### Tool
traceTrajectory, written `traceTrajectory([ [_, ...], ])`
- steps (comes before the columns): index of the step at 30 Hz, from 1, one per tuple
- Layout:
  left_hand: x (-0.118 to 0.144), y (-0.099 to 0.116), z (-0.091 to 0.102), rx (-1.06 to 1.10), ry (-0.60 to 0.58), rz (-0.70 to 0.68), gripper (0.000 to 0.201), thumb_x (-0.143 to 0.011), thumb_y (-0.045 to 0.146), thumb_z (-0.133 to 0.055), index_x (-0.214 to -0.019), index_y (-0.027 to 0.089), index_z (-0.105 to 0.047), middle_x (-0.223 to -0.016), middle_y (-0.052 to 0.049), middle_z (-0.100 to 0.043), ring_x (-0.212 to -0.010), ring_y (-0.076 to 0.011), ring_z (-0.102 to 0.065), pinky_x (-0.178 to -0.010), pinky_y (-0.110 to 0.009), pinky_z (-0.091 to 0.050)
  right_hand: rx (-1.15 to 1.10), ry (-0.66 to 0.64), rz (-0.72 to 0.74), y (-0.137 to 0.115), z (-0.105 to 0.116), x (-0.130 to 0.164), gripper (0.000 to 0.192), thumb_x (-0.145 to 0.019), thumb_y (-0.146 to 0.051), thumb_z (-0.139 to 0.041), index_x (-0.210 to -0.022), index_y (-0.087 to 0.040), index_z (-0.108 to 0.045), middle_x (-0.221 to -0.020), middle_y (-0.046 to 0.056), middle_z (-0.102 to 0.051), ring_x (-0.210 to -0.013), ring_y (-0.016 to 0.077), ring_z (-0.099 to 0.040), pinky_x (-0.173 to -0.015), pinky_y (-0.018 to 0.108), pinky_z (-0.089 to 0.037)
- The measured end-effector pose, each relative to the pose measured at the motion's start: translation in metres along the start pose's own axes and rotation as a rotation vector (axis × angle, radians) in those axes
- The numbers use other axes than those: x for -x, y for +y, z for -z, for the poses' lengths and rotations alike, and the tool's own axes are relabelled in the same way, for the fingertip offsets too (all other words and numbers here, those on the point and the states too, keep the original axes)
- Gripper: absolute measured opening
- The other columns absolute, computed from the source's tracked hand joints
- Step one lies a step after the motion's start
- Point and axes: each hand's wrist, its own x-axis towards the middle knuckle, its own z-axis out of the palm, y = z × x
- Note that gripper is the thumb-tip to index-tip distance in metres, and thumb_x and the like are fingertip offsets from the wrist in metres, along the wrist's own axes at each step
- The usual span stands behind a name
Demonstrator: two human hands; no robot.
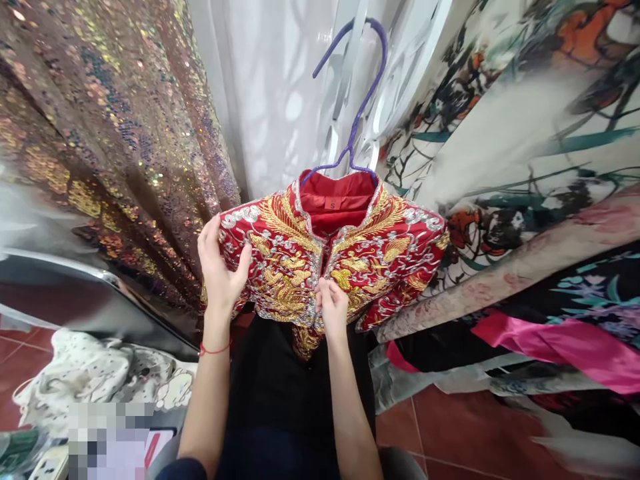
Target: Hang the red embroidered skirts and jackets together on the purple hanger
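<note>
A short red jacket (280,293), thickly embroidered in gold and silver, hangs in front of me on a purple hanger (359,110). Inside its stand-up collar is a red label (335,203) marked S. My left hand (220,267) cups the jacket's shoulder at the left, fingers along the outer edge and thumb apart on the front. At the middle of the chest, my right hand (333,300) pinches the front edge below the collar. Whatever small fastening lies between those fingertips is hidden.
A sequinned cloth (150,133) hangs at left, above a dark chair back (115,300). White openwork (395,100) stands behind the hanger. Printed fabrics (475,147) and a bright pink cloth (560,347) hang at right. Spotted white cloth (90,367) lies low left.
</note>
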Motion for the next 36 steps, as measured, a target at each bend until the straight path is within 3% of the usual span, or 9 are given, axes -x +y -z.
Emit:
traceTrajectory([
  [2, 0.027, 0.007, -0.005, -0.052, 0.140, 0.080, 0.050, -0.087, 0.028, -0.068, -0.134, 0.017, -0.054, -0.139, -0.017, -0.052, -0.132, -0.0265, -0.050, -0.100, -0.038, -0.050, 0.034, -0.005, -0.006, 0.014, 0.002, 0.006, 0.053, -0.086, -0.071, -0.052, -0.064, -0.023, -0.048, -0.043, -0.009, -0.037, -0.035, 0.0074, -0.034, -0.038, 0.022, -0.029],
  [4, 0.060, 0.017, -0.015, -0.045, 0.218, 0.128, 0.024, -0.087, 0.025, -0.066, -0.109, 0.016, -0.062, -0.113, -0.013, -0.062, -0.108, -0.0219, -0.061, -0.076, -0.030, -0.053, 0.077, -0.012, 0.000, 0.022, 0.002, 0.013, 0.052, -0.088, -0.070, -0.048, -0.066, -0.023, -0.047, -0.044, -0.009, -0.036, -0.036, 0.0075, -0.033, -0.039, 0.022, -0.029],
  [6, 0.092, 0.028, -0.028, 0.025, 0.051, 0.145, 0.006, -0.090, 0.025, -0.062, -0.090, 0.019, -0.062, -0.087, -0.006, -0.064, -0.082, -0.0167, -0.062, -0.070, -0.029, -0.051, 0.133, -0.017, 0.018, 0.029, 0.002, 0.021, 0.049, -0.091, -0.066, -0.045, -0.069, -0.023, -0.047, -0.048, -0.009, -0.037, -0.040, 0.0079, -0.035, -0.042, 0.022, -0.030],
  [9, 0.128, 0.040, -0.044, 0.172, -0.273, 0.285, 0.018, -0.094, 0.031, -0.058, -0.080, 0.020, -0.060, -0.075, -0.003, -0.062, -0.068, -0.0142, -0.058, -0.067, -0.028, -0.047, 0.244, -0.009, 0.051, 0.044, 0.004, 0.031, 0.043, -0.093, -0.060, -0.046, -0.072, -0.023, -0.049, -0.054, -0.007, -0.041, -0.048, 0.0094, -0.038, -0.050, 0.023, -0.033],
  [11, 0.141, 0.042, -0.051, 0.227, -0.424, 0.397, 0.027, -0.094, 0.039, -0.057, -0.074, 0.021, -0.057, -0.070, -0.001, -0.060, -0.065, -0.0136, -0.055, -0.065, -0.027, -0.045, 0.330, 0.006, 0.058, 0.061, 0.006, 0.037, 0.040, -0.093, -0.057, -0.046, -0.074, -0.023, -0.051, -0.057, -0.006, -0.044, -0.051, 0.0107, -0.040, -0.055, 0.025, -0.035],
  [19, 0.172, 0.009, -0.063, 0.090, -0.864, 0.598, 0.036, -0.090, 0.050, -0.057, -0.070, 0.020, -0.055, -0.065, 0.003, -0.058, -0.060, -0.0108, -0.052, -0.061, -0.023, -0.034, 0.591, -0.028, -0.085, 0.158, 0.018, 0.058, 0.039, -0.094, -0.048, -0.044, -0.064, -0.023, -0.048, -0.049, -0.007, -0.036, -0.048, 0.0112, -0.035, -0.053, 0.026, -0.033],
  [27, 0.219, -0.012, -0.081, -0.029, -0.889, 0.742, 0.041, -0.088, 0.054, -0.057, -0.065, 0.021, -0.050, -0.063, 0.003, -0.055, -0.059, -0.0127, -0.051, -0.059, -0.024, -0.030, 0.671, -0.129, -0.218, 0.205, 0.017, 0.063, 0.029, -0.098, -0.043, -0.058, -0.101, -0.015, -0.065, -0.088, 0.000, -0.066, -0.072, 0.0112, -0.063, -0.069, 0.029, -0.056],
  [32, 0.228, -0.017, -0.081, -0.020, -0.848, 0.790, 0.038, -0.089, 0.056, -0.055, -0.072, 0.022, -0.053, -0.065, 0.004, -0.055, -0.061, -0.0121, -0.052, -0.060, -0.021, -0.032, 0.689, -0.165, -0.239, 0.210, 0.012, 0.061, 0.028, -0.098, -0.041, -0.059, -0.104, -0.014, -0.066, -0.095, 0.002, -0.068, -0.079, 0.0129, -0.066, -0.074, 0.031, -0.058],
  [36, 0.234, -0.017, -0.081, -0.031, -0.846, 0.790, 0.024, -0.091, 0.041, -0.054, -0.078, 0.022, -0.058, -0.068, 0.002, -0.059, -0.066, -0.0145, -0.056, -0.064, -0.023, -0.033, 0.697, -0.174, -0.228, 0.207, 0.008, 0.064, 0.026, -0.099, -0.040, -0.058, -0.099, -0.015, -0.066, -0.088, 0.000, -0.067, -0.075, 0.0117, -0.064, -0.073, 0.030, -0.057],
])
